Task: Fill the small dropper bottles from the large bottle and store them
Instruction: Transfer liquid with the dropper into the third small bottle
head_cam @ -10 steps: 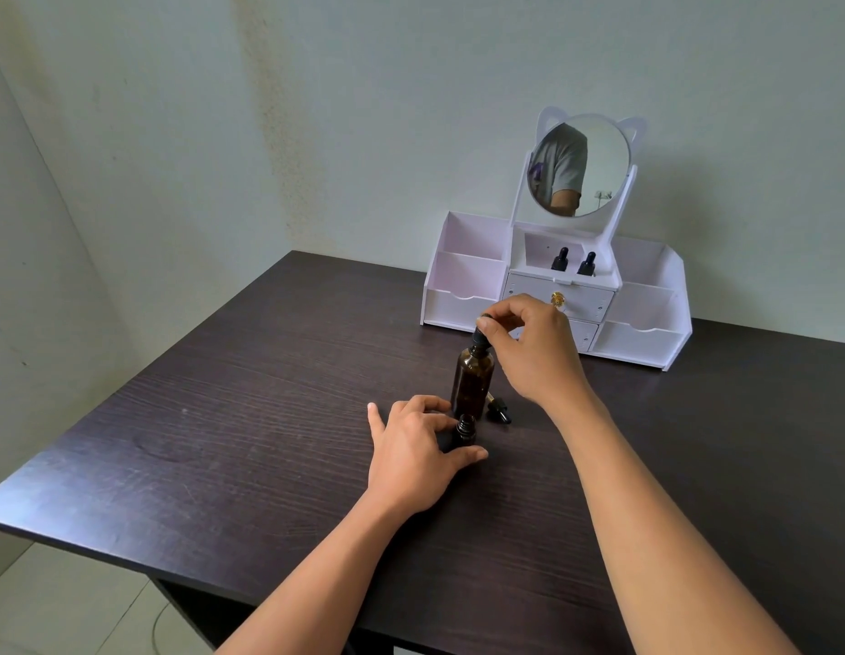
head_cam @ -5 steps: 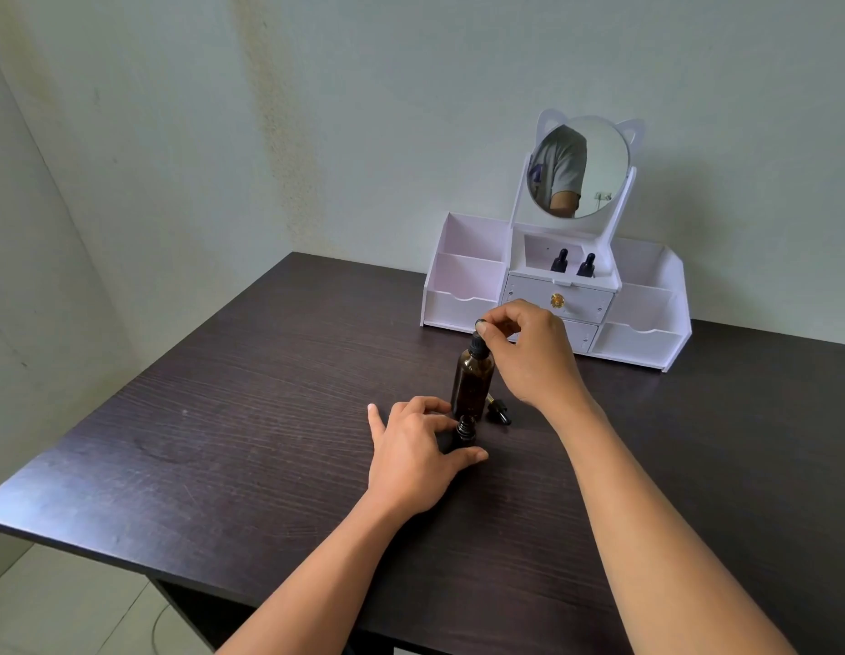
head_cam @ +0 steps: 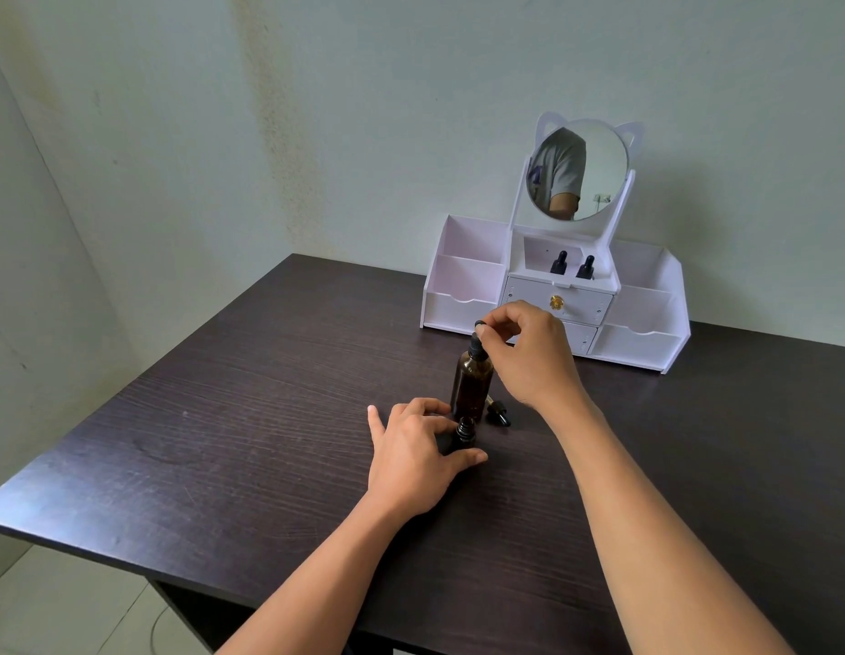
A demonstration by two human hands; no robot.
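Observation:
A large amber bottle stands upright mid-table. My right hand pinches the black rubber bulb of its dropper at the bottle's neck. Just in front of it stands a small dark dropper bottle with its neck uncapped, held at the base by my left hand. A loose black dropper cap lies on the table to the right of the large bottle. Two capped small dropper bottles stand in the middle top compartment of the white organizer.
The white organizer with a cat-ear mirror stands at the back of the dark wooden table, against the wall. It has side bins and two shut drawers. The table's left and front edges drop to a tiled floor.
My right hand's fingers have shifted slightly on the dropper bulb atop the large bottle. My left hand and the small bottle have stayed put.

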